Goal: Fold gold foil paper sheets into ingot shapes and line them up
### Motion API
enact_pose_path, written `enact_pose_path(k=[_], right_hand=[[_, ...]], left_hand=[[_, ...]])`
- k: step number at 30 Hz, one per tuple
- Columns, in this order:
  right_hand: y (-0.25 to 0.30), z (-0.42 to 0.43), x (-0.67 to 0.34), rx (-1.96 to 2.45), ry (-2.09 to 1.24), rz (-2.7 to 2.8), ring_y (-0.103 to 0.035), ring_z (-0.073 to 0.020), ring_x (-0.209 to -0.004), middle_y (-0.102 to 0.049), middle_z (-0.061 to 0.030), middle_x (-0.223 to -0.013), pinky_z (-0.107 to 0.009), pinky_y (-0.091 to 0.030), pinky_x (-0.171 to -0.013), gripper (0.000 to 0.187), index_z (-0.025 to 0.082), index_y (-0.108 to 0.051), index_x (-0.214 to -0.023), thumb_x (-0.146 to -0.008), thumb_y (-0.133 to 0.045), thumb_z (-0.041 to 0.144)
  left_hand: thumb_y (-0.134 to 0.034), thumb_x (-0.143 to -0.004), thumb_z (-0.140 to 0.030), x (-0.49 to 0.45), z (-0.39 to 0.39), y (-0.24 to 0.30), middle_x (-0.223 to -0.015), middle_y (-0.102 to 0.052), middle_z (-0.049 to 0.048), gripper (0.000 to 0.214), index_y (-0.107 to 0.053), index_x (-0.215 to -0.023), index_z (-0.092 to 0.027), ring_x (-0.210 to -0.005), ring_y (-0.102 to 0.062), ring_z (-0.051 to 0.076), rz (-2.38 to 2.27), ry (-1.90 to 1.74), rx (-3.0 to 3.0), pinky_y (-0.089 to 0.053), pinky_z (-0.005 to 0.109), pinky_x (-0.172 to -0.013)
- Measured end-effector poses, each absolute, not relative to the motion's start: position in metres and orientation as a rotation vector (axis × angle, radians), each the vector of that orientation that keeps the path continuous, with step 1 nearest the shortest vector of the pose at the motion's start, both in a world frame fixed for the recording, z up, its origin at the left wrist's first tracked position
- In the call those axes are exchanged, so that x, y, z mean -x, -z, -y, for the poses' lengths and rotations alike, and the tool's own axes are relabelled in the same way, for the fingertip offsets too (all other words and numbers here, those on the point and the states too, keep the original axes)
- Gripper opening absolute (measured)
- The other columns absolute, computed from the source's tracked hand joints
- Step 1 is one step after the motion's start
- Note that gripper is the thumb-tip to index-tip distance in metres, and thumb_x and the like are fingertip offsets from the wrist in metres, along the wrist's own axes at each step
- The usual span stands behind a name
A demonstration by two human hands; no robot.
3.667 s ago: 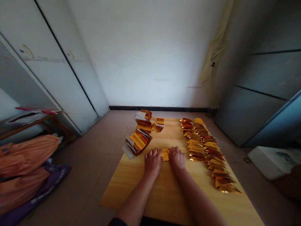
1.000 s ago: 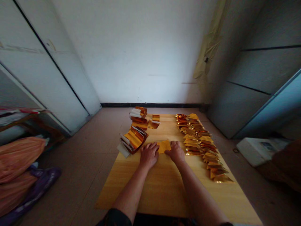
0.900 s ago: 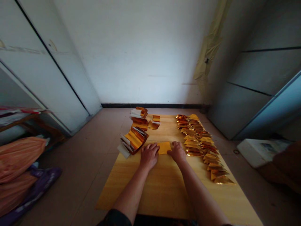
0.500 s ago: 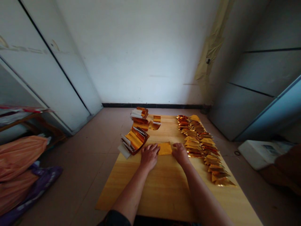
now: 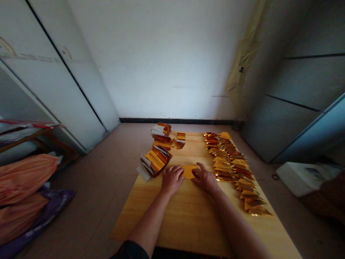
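A wooden table (image 5: 185,223) carries a long row of folded gold-foil pieces (image 5: 231,165) along its right side and curled foil bundles (image 5: 155,162) at the far left. Palm down, the left hand (image 5: 172,180) presses beside a gold square of paper (image 5: 188,171); the right hand (image 5: 205,181) lies with fingers (image 5: 199,172) spread wide against its right edge, neither hand gripping it.

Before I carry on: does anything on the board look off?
Yes: the curled bundle of gold foil beside the left hand looks odd. It bows upward rather than lying flat, and its white paper juts past the wooden board's edge.
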State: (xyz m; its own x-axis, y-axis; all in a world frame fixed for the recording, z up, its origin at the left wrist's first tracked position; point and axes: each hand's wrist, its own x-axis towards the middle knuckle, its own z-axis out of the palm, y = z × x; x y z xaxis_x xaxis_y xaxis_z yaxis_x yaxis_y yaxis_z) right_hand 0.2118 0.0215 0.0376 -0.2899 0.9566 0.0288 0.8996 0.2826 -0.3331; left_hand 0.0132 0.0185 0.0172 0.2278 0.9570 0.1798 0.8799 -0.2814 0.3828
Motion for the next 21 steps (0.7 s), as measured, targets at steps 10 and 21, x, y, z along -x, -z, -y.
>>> enact_pose_path(k=[10,21], right_hand=[[-0.036,-0.027,-0.212,1.716,-0.331,2.397,-0.062,-0.0167,-0.096,-0.047,-0.0022,-0.135,-0.026,-0.048,-0.075,0.027,0.033,-0.064,-0.108,-0.087,-0.049,0.041],[-0.033,-0.024,-0.211,1.616,-0.356,2.324,-0.060,-0.0167,-0.100,-0.044,-0.0025,-0.137,-0.027,-0.048,-0.082,0.028,0.030,-0.066,-0.107,-0.088,-0.049,0.041]], left_hand=[[-0.069,-0.071,-0.037,-0.011,-0.019,-0.014,-0.130,-0.056,-0.0004,0.049,-0.056,-0.118,-0.032,-0.119,-0.044,0.023,-1.689,-0.668,-2.288,-0.029,0.042,-0.101],[-0.052,-0.083,-0.021,-0.012,-0.022,-0.022,-0.113,-0.066,-0.0020,0.019,-0.066,-0.094,-0.027,-0.110,-0.053,0.016,-1.759,-0.756,-2.136,-0.033,0.034,-0.099]])
